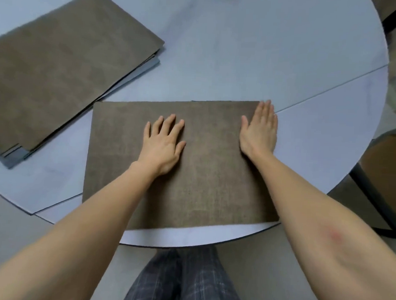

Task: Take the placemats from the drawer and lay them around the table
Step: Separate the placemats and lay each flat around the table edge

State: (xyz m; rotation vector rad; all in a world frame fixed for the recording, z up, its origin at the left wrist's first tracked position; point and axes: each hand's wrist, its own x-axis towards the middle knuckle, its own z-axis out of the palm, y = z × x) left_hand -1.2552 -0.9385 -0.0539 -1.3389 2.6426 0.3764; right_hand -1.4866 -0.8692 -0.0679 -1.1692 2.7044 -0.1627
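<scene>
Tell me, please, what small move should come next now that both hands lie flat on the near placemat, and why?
Probably lift both hands and reach for the stack of placemats at the left. The near placemat already lies flat at the table edge, under the open left hand and right hand.

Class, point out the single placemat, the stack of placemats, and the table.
Placemat (115, 150): head view, bare left part.
Stack (59, 75): head view, top mat's middle.
Table (242, 49): head view, bare top.

bare forearms, no sleeves; dark grey plaid trousers (186, 281)
</scene>
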